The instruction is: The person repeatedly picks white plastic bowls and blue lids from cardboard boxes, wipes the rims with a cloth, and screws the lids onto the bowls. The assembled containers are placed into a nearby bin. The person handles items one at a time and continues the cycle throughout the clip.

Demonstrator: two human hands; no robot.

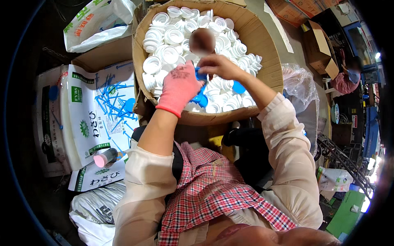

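A large cardboard box (271, 65) in front of me holds a heap of white plastic caps (168, 54), round and ringed. Over the heap, my left hand (179, 84), in a pink glove, is closed around a blue plastic piece (200, 76). More blue plastic (200, 99) shows just below that hand; whether it is part of the same piece I cannot tell. My bare right hand (219, 66) meets the held piece from the right, fingers bent at its top edge. Another blue piece (238, 87) lies among the white caps. A blurred brown patch hides some caps beyond my hands.
To the left, thin blue plastic sticks (113, 98) lie scattered on a printed white sheet (82, 123), near a pink-ended cylinder (105, 158). A white bag (98, 28) stands at the far left. Clear plastic wrap (301, 88) bulges beside the box's right side. Another person (347, 82) is far right.
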